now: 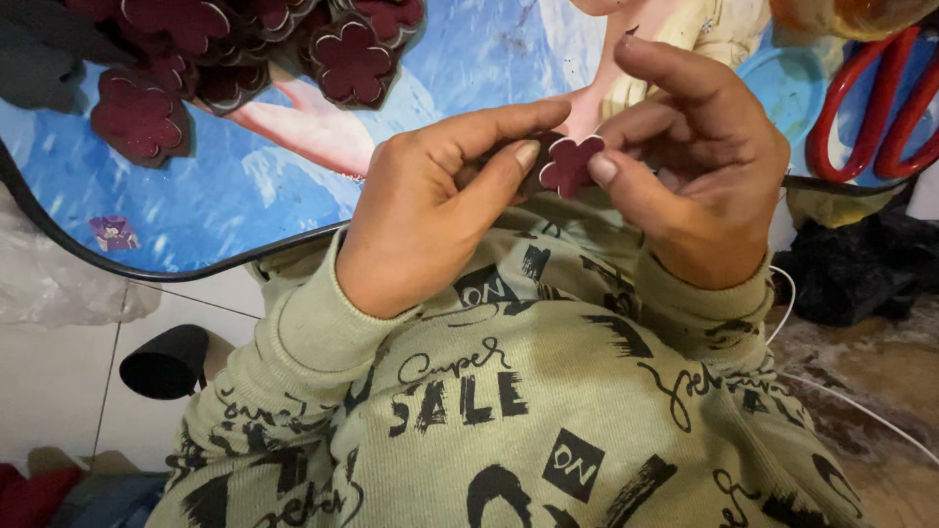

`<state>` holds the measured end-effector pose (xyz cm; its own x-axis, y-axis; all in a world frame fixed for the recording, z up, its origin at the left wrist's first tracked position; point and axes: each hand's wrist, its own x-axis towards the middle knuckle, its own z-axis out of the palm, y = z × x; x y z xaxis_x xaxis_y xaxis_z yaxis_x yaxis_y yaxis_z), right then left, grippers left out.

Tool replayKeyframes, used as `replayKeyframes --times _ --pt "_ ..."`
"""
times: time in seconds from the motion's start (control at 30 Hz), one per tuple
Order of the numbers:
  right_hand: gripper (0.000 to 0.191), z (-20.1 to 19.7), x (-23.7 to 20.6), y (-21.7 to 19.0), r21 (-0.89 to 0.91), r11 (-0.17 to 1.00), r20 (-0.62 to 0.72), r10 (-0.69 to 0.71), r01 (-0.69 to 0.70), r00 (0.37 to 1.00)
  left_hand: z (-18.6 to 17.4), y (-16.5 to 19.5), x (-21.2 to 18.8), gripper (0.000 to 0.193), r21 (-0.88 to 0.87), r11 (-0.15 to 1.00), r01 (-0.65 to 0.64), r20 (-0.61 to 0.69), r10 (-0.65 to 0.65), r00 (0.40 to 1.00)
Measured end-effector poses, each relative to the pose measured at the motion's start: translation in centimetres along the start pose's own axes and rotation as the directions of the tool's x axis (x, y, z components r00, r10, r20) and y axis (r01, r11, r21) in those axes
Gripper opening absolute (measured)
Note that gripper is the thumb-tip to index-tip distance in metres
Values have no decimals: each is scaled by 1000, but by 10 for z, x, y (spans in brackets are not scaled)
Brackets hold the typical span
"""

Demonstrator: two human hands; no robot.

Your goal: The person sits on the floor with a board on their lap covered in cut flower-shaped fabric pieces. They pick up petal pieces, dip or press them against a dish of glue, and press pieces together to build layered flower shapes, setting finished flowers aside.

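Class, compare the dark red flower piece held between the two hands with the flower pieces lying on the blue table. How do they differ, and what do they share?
The held flower piece is single, pinched between the left hand and right hand, off the table. The pile of flower pieces lies untouched and overlapping on it. The held one looks smaller. Both are dark red with rounded petals.

Maroon flower piece (570, 164), blue pictured table (225, 196), red scissors (866, 108), green black-lettered sweater (509, 411).

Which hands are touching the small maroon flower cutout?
Touching, both. The head view shows the left hand and right hand pinching the flower cutout between fingertips.
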<state>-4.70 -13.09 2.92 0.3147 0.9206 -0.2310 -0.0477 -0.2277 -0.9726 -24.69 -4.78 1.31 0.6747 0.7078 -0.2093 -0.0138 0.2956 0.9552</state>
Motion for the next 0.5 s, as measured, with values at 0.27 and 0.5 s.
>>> replayKeyframes --times 0.27,0.5 --pt "56 -2 0 -1 38 989 -18 -142 142 990 -4 -5 -1 41 -165 984 61 39 -55 998" --pt "52 18 -9 7 30 993 -102 -114 117 988 0 -16 -4 47 -456 890 24 18 -18 1000"
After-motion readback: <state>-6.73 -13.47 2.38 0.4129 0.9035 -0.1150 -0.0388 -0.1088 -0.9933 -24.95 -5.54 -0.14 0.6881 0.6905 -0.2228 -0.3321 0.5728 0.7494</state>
